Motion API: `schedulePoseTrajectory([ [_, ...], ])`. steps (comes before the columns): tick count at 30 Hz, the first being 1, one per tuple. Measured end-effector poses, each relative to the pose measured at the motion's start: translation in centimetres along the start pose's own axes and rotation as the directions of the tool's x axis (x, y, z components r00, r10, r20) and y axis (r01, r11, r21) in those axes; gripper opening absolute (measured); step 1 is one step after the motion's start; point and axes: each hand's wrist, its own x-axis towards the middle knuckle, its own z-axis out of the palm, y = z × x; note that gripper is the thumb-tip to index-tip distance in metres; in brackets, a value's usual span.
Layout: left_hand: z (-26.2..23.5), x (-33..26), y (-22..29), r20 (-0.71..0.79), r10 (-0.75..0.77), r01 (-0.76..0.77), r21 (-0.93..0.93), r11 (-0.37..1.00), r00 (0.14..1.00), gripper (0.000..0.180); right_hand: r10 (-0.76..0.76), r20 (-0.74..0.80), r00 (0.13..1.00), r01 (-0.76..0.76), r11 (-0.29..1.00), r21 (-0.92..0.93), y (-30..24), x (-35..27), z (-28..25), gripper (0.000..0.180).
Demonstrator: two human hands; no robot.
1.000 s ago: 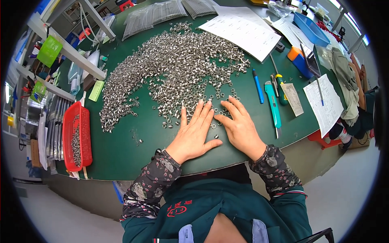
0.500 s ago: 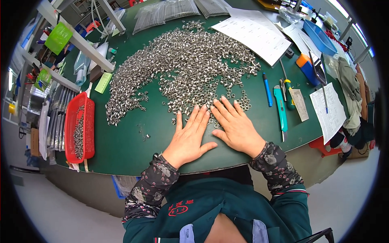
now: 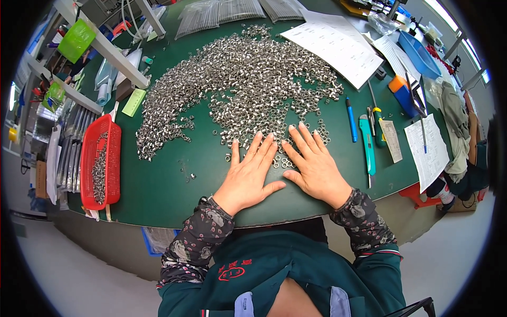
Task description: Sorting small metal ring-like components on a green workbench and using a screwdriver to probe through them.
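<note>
A wide heap of small silvery metal rings [image 3: 248, 74] spreads over the green tabletop [image 3: 158, 190], thinning toward me into a single loose layer. My left hand [image 3: 247, 177] lies palm down with its fingers spread, their tips touching rings at the near edge of the layer. Beside it on the right, my right hand [image 3: 317, 168] is also flat and open, its fingertips on or among the nearest rings. Several rings show in the gap between the two hands. What lies beneath the palms is hidden.
At the left edge stands a red basket [image 3: 112, 174] holding more small parts. To the right lie a blue pen [image 3: 351, 120], a teal utility knife [image 3: 367, 145] and a screwdriver [image 3: 378, 127]. Paper sheets [image 3: 338, 45] and bagged rods [image 3: 198, 18] lie behind the heap.
My right hand has shifted slightly to the right and its fingers have fanned out. My left hand has moved only a little. More rings show between the hands.
</note>
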Motion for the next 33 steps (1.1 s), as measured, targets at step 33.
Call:
schedulePoseTrajectory([
  [33, -0.4, 0.3, -1.1, 0.029, -0.031, 0.032, -0.022, 0.999, 0.999, 0.082, -0.087, 0.048, 0.995, 0.088, 0.996, -0.006, 0.2, 1.7, 0.6, 0.061],
])
